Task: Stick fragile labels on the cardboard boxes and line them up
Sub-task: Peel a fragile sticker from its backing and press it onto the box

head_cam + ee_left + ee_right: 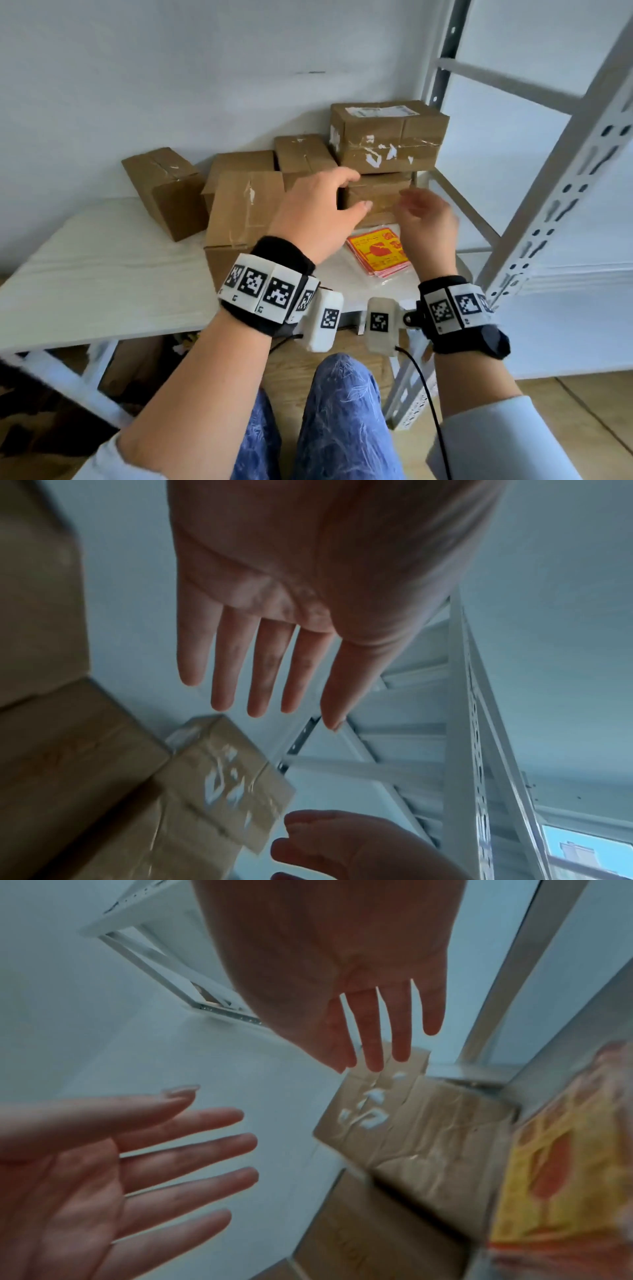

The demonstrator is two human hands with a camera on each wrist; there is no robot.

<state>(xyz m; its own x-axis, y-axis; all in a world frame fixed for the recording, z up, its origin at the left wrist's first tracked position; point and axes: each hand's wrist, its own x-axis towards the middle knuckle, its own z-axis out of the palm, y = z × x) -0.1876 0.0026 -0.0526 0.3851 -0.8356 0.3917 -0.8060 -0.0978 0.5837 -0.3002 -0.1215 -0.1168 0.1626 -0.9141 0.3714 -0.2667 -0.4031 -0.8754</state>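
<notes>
Two taped cardboard boxes are stacked at the table's back right: a top box (387, 137) with white label scraps and a lower box (376, 198). My left hand (356, 192) hovers at the lower box's left end with its fingers straight and nothing in it. To the right of that box, my right hand (407, 205) is also open and empty. A stack of yellow-and-red fragile labels (380, 253) lies on the table under my hands. The left hand (257, 704) and the right hand (380, 1056) appear with spread fingers, short of the scrap-marked box (377, 1110).
Several more cardboard boxes (243, 209) crowd the back of the white table (102, 274), one of them (164, 192) tilted at the left. A white metal rack (555, 205) stands close on the right. The wall is right behind the boxes.
</notes>
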